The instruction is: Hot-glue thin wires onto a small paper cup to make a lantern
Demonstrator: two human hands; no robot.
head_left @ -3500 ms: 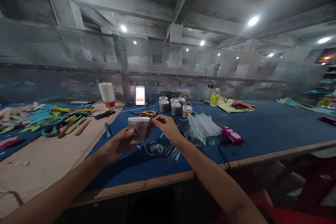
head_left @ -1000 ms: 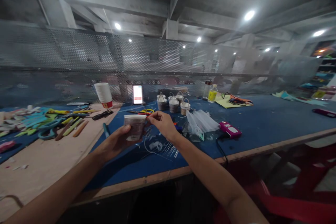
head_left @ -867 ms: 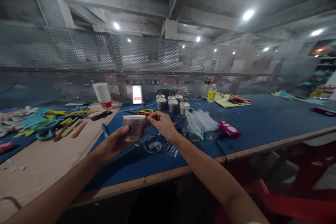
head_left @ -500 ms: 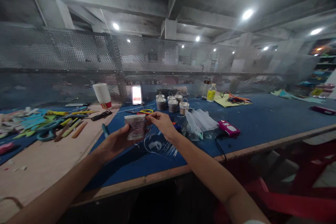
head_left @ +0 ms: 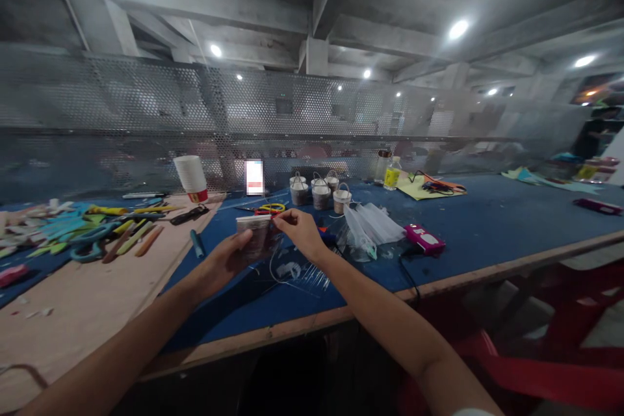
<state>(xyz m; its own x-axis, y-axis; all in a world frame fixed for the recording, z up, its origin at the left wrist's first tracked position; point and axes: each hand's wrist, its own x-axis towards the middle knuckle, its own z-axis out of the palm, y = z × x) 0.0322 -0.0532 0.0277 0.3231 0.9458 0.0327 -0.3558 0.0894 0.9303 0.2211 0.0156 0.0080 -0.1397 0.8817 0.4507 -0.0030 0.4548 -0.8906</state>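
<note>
My left hand point(head_left: 225, 264) is closed around a small cup point(head_left: 253, 237) with a pale rim and a brownish, wrapped-looking side, held above the blue table cover. At the right of its rim, the fingers of my right hand point(head_left: 299, 231) are pinched together. What they pinch is too small to make out. Scissors with yellow handles point(head_left: 271, 208) lie just behind the cup. Farther back stand several small cups with looped handles point(head_left: 320, 195), shaped like little buckets. Thin clear strands point(head_left: 316, 276) lie on the table below my right hand.
White plastic bags point(head_left: 373, 227) and a magenta device point(head_left: 424, 238) with a cable lie to the right. At the left are a stack of paper cups point(head_left: 190, 174), teal-handled scissors point(head_left: 88, 247) and craft sticks. A lit phone point(head_left: 254, 177) stands against the mesh panel point(head_left: 273, 104).
My left hand and the cup have shifted slightly right, and the cup has turned a little in the grip. My right hand stays pinched in nearly the same place.
</note>
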